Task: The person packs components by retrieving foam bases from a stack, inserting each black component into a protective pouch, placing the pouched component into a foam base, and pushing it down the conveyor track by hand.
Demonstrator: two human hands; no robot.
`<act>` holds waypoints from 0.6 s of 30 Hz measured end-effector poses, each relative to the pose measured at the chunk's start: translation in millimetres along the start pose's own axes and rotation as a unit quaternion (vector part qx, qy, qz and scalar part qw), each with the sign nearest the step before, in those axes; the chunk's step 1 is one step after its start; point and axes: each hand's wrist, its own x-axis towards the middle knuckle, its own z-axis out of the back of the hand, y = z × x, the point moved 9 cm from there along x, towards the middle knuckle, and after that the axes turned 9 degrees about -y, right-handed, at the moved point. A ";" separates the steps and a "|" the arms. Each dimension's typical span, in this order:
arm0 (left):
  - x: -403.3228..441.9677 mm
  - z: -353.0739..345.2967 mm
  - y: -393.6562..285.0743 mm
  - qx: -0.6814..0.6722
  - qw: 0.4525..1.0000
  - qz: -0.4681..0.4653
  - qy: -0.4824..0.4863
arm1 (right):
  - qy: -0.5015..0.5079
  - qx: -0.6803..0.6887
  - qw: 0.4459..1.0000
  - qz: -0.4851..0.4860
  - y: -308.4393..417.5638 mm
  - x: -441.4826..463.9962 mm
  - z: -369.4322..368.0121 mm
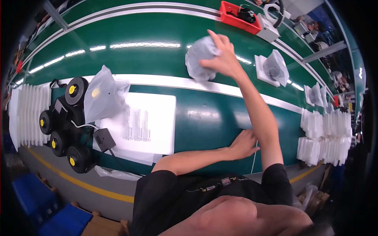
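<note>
My right hand (225,57) reaches to the far side of the bench, thumb and fingers spread around a bagged object (199,59) in cloudy plastic, at the white rail (169,80). What is inside the bag cannot be made out. Beneath my right forearm, my left hand (243,145) rests on the green bench top (208,133), fingers and thumb apart, with nothing visible in it. Left of it lie printed white sheets (153,126), and another bagged item (104,96) stands at their upper left corner.
Several black round parts with yellow stickers (78,157) and a small cabled box (104,139) are at left, beside stacked white trays (29,114). Bagged pieces (273,69) and white packing stacks (325,135) stand at right. A red bin (240,17) is at the back.
</note>
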 end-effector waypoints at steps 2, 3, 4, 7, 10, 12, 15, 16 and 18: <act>10.7 3.1 17.9 -0.108 0.992 0.059 -0.014 | -0.039 0.088 0.995 -0.010 -20.5 -43.5 47.7; 11.7 -7.1 27.1 -0.120 0.991 0.062 0.026 | -0.050 0.178 0.981 -0.052 -37.8 -73.1 69.2; 12.1 -13.8 34.5 -0.134 0.985 0.090 0.066 | -0.065 0.267 0.957 -0.093 -54.0 -104.9 90.1; 18.7 4.0 40.0 -0.218 0.944 0.246 -0.013 | -0.161 0.512 0.822 -0.191 -91.3 -204.6 151.6; 35.0 -5.1 47.1 -0.364 0.897 0.252 -0.003 | -0.274 0.638 0.672 -0.259 -141.6 -309.0 173.5; 49.8 7.8 23.6 -0.428 0.861 0.270 -0.041 | -0.313 0.688 0.588 -0.287 -155.9 -367.6 168.5; 35.9 -12.6 41.2 -0.414 0.839 0.351 0.034 | -0.315 0.718 0.565 -0.258 -148.0 -410.6 153.3; 35.2 -10.8 38.6 -0.381 0.855 0.351 0.044 | -0.313 0.722 0.551 -0.278 -146.4 -419.7 146.7; 35.1 -9.6 31.7 -0.311 0.883 0.347 0.062 | -0.315 0.711 0.554 -0.299 -146.4 -434.7 136.4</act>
